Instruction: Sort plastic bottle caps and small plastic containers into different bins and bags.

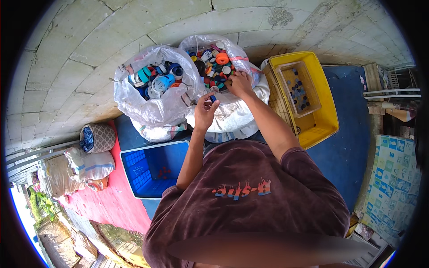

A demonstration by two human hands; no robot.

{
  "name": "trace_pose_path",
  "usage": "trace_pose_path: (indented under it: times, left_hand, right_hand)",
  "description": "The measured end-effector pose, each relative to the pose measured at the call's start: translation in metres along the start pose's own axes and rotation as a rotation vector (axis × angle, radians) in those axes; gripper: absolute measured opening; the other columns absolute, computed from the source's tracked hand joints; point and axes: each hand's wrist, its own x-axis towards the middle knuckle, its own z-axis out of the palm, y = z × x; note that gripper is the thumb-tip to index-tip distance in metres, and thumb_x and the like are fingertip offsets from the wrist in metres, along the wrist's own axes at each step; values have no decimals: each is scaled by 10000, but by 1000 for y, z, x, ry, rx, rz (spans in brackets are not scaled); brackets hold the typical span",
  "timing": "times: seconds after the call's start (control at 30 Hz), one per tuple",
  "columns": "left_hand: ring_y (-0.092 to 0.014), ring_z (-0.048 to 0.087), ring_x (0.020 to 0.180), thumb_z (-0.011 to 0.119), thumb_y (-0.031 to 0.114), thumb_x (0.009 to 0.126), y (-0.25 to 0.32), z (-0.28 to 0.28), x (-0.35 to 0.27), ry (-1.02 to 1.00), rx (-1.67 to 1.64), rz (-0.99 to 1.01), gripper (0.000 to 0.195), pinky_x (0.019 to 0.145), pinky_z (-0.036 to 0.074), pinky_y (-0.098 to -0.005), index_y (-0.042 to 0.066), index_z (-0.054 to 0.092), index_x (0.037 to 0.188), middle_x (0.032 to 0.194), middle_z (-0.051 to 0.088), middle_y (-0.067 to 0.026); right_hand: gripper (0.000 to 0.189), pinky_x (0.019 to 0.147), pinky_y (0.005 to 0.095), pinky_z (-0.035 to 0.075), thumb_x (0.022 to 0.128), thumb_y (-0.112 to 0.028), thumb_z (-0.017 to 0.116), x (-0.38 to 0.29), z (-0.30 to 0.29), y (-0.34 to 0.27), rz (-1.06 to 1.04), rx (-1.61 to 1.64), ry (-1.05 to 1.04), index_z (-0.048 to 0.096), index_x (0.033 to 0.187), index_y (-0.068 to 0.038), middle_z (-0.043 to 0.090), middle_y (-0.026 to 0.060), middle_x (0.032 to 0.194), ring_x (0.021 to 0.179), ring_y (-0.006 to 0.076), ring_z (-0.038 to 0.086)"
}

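Observation:
Between the thumb and fingers of my left hand (205, 110) is a dark blue plastic bottle cap (213, 98), held at the near edge of the right-hand sack. My right hand (239, 83) reaches into that white woven plastic sack (231, 45), its fingertips among the mixed caps; whether they grip one is hard to tell. An orange cap (222, 58) and a white cap (226, 70) lie on the pile just beyond. To the left stands a second sack (154, 115), open at the top and filled with larger lids, among them a light blue one (160, 83).
At the right, a yellow plastic crate (323, 100) holds a clear tub (313, 90) with several dark caps. A blue crate (125, 167) with small red pieces stands at the left. Behind the sacks rises a block wall (187, 20). A patterned basket (104, 138) and bags sit farther left.

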Motion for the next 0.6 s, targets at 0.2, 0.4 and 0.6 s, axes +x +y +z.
trace_pose_path:
  times: [0.2, 0.4, 0.6]
  left_hand:
    - [-66, 560, 704, 758, 170, 832, 7, -3, -9, 52, 12, -10, 438, 634, 465, -209, -6, 587, 1195, 863, 616, -34]
    - [-86, 565, 680, 807, 163, 768, 16, -8, -18, 105, 56, 10, 467, 629, 477, -239, -16, 600, 1145, 844, 650, -53]
    - [-87, 568, 682, 809, 176, 767, 17, -16, -25, 134, 64, -30, 439, 630, 472, -235, -11, 612, 1112, 849, 656, -49]
  right_hand:
    - [577, 1039, 458, 319, 728, -373, 689, 6, -3, -2, 87, -15, -138, 559, 1252, -172, 544, 75, 1284, 1217, 298, 471]
    - [536, 1027, 477, 330, 715, -407, 706, 16, -2, -4, 133, 13, -192, 607, 1201, -204, 546, 84, 1280, 1217, 317, 469]
    - [346, 991, 473, 359, 778, -433, 659, 21, 9, -7, 212, 6, -150, 674, 1088, -282, 606, 43, 1193, 1172, 295, 512]
